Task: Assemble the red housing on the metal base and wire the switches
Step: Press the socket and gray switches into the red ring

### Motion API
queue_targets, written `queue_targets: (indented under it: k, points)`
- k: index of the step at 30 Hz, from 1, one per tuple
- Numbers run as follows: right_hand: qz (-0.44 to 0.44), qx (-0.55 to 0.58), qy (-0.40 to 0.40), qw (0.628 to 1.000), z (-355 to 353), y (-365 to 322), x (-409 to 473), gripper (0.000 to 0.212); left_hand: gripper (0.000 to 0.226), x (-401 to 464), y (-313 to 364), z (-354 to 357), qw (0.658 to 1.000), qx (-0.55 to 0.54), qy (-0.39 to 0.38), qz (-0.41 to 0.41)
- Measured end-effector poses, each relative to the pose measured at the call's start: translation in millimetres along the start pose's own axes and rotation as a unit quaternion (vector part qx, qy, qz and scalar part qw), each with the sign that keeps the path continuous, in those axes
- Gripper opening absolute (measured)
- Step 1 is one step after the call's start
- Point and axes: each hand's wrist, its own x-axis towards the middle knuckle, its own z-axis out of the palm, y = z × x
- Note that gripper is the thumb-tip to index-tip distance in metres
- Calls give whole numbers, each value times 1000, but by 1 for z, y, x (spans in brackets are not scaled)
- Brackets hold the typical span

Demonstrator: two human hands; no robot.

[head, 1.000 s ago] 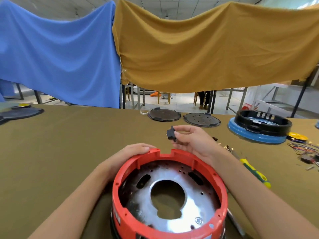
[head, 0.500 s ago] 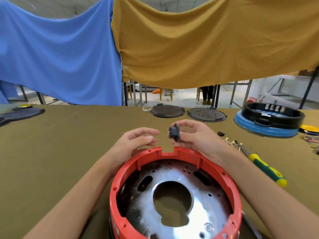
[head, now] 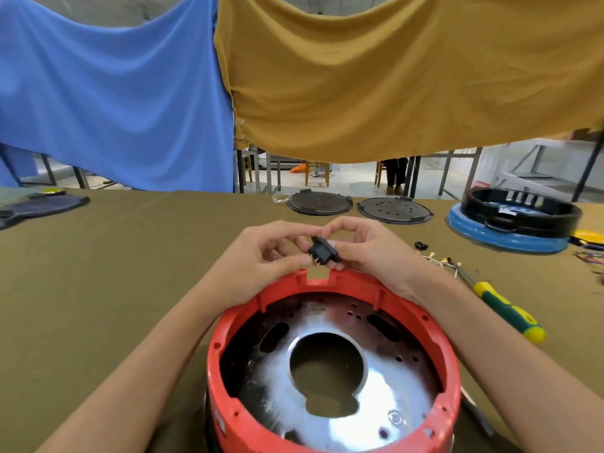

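Head view: both hands meet just above the far rim of the red housing (head: pixel 333 361), which sits over the metal base (head: pixel 330 387) at the near edge of the desk (head: pixel 98 289). The right hand (head: pixel 369 253) pinches a small black switch (head: pixel 322 251) between thumb and fingertips, and the left hand (head: pixel 261 256) closes its curled fingers on the same part from the other side, so neither hand is free. The switch hangs directly over the square notch (head: pixel 318 274) cut in the housing's far rim, close above it but not touching. Its metal pins point down and slightly toward the person, and its face is turned up and away, so the body looks tilted against the notch rather than square to it.

The coming move turns on that relation: the notch lies straight below the switch, between the two hands, so a short lowering should do, after the switch is turned to match the opening. The right hand holds more of the part and seems better placed to guide it. A green and yellow screwdriver (head: pixel 510 313) and loose wires (head: pixel 441 261) lie toward the right edge of the desk.
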Motion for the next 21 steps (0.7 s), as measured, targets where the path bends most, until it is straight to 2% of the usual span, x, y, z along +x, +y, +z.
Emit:
queue_targets:
  k: [3, 6, 9, 13, 16, 21]
  points:
    - [6, -34, 2, 999, 1, 0, -2, 15, 31, -1, -1, 0, 1000, 11, -1, -20]
    - [10, -15, 7, 1000, 2, -2, -3, 24, 20, -2, -1, 2, 999, -20, 17, -36]
    - [-22, 0, 8, 1000, 3, -4, -6, 20, 30, -2, 1, 5, 994, -66, 47, -78]
    - [-80, -104, 2, 991, 6, -4, -11, 25, 31, -1, 0, 5, 991, -72, 53, -100]
    - [-92, -151, 9, 984, 9, -4, -11, 23, 29, -2, 0, 4, 990, -77, 53, -103]
    - [-85, -129, 16, 988, 7, -3, -9, 21, 31, -3, 0, 3, 990, -96, 39, -99]
